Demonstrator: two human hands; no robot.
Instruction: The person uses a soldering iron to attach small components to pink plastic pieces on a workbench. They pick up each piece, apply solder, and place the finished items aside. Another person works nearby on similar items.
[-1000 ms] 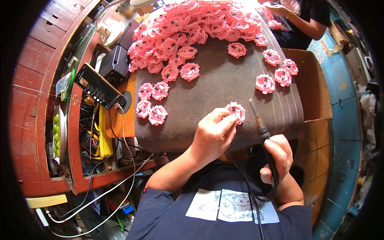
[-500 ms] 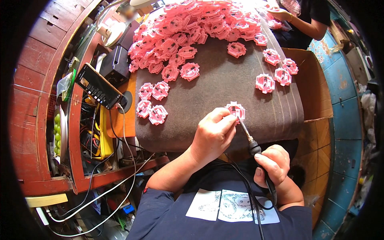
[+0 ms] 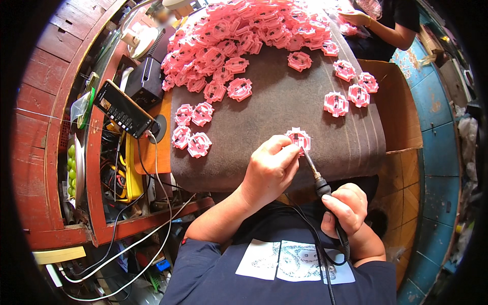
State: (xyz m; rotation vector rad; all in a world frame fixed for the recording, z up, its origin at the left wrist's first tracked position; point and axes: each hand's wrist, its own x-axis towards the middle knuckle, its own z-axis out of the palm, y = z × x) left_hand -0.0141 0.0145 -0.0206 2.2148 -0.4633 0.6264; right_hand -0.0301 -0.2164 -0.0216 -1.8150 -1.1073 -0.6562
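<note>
**The soldering iron (image 3: 322,186) has swung left to the pink piece (image 3: 300,138) since a second ago**

The left hand (image 3: 270,166) has its fingers pinched together at the pink piece's left side; I cannot tell what is between them. The pink piece sits near the desk's (image 3: 229,133) front edge. The soldering iron's tip meets its lower part. The right hand (image 3: 347,208) is curled around the black handle.

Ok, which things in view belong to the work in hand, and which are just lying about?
Likely part of the job:
soldering iron, in the right hand
pink part at the left hand
heap of similar parts on the dark mat

Apparently just lying about:
phone
green fruit
yellow bin
</note>
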